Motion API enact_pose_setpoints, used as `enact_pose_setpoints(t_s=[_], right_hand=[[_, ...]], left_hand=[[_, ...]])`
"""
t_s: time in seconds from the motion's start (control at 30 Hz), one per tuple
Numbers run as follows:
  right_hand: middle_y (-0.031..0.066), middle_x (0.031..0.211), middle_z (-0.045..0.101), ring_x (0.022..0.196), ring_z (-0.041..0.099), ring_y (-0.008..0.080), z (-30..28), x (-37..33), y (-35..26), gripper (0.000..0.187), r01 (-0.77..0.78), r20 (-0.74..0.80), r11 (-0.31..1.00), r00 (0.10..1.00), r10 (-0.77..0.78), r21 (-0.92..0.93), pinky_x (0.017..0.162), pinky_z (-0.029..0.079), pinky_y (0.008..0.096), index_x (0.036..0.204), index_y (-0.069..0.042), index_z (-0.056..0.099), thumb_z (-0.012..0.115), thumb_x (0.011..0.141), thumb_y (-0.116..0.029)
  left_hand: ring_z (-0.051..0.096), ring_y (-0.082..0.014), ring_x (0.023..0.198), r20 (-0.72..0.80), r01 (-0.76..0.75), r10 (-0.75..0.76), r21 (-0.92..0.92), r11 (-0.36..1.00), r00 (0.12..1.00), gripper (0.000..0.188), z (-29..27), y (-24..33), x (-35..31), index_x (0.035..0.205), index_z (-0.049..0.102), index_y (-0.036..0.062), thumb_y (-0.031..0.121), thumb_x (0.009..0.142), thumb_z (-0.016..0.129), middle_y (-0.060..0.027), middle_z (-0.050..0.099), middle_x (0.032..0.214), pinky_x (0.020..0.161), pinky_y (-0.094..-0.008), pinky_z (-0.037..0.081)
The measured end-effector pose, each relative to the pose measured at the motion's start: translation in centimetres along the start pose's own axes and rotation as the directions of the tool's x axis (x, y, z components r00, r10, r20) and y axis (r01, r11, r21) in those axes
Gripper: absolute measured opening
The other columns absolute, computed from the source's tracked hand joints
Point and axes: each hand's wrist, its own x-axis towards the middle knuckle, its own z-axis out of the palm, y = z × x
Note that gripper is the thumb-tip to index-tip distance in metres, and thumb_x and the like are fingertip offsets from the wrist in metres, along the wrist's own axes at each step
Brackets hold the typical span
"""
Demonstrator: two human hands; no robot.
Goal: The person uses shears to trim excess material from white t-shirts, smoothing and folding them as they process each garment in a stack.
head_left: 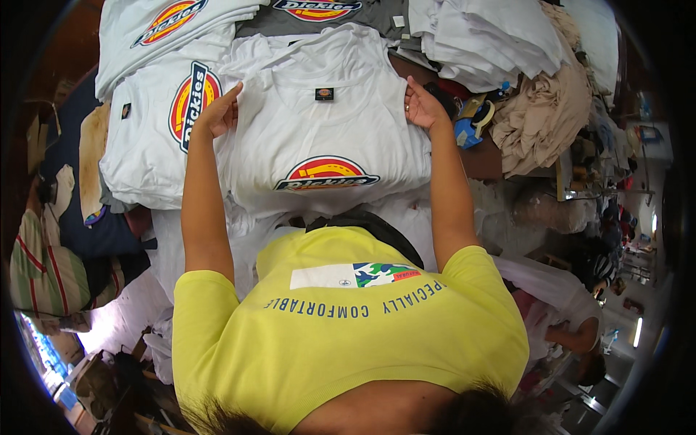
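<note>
A white T-shirt [326, 134] with a dark neck label and a red, yellow and blue print lies spread in front of me, its lower part hanging toward my body. My left hand [220, 113] pinches its left edge, fingers curled over the cloth. On the opposite edge, at about the same height, my right hand [425, 107] grips the fabric between thumb and fingers; a ring shows on it. Just left of my left hand lies another white T-shirt [141, 156] with the same kind of print, turned sideways.
Behind are folded white shirts [119, 61], a dark grey shirt [290, 23] and a white cloth pile [486, 36]. To the right sit a blue tape dispenser [470, 130] and a beige fabric heap [547, 119]. People are nearby: a striped garment [58, 279] at left, a bent arm [573, 335] at right.
</note>
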Motion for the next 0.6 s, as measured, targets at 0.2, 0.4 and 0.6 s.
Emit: enact_pose_setpoints(t_s=[0.2, 0.4, 0.6], right_hand=[[0.0161, 0.110, 0.059, 0.102, 0.057, 0.0239, -0.7, 2.8, -1.2, 0.072, 0.066, 0.068, 0.998, 0.996, -0.065, -0.005, 0.091, 0.043, 0.0369, 0.112, 0.008, 0.052, 0.047, 0.082, -0.057], [0.0187, 0.117, 0.054, 0.108, 0.053, 0.0256, 0.0, 3.0, -1.3, 0.085, 0.157, -0.084, 0.985, 0.985, -0.151, 0.069, 0.096, 0.038, 0.0366, 0.118, 0.011, 0.044, 0.041, 0.080, -0.064], [0.0175, 0.122, 0.051, 0.113, 0.050, 0.0254, 2.4, 1.2, 0.2, 0.083, 0.165, 0.021, 0.971, 0.985, -0.171, 0.172, 0.097, 0.037, 0.0373, 0.123, 0.009, 0.041, 0.039, 0.082, -0.062]], left_hand=[[0.057, -0.0227, 0.100, 0.070, -0.084, 0.109, -0.295, 0.952, 0.992, 0.058, 0.4, 0.8, 2.8, 0.112, 0.053, -0.0021, 0.049, 0.084, 0.054, -0.0136, 0.060, 0.107, 0.092, -0.0344, 0.043], [0.052, -0.0301, 0.109, 0.084, -0.114, 0.192, -0.554, 0.825, 0.978, 0.081, -2.3, 0.3, 4.0, 0.115, 0.044, -0.0166, 0.059, 0.085, 0.039, -0.0235, 0.054, 0.115, 0.098, -0.0361, 0.038], [0.048, -0.0302, 0.115, 0.427, -0.017, 0.420, -0.685, 0.728, 0.801, 0.083, -2.4, 0.0, 2.5, 0.121, 0.039, -0.0154, 0.060, 0.086, 0.033, -0.0233, 0.049, 0.122, 0.102, -0.0358, 0.033]])
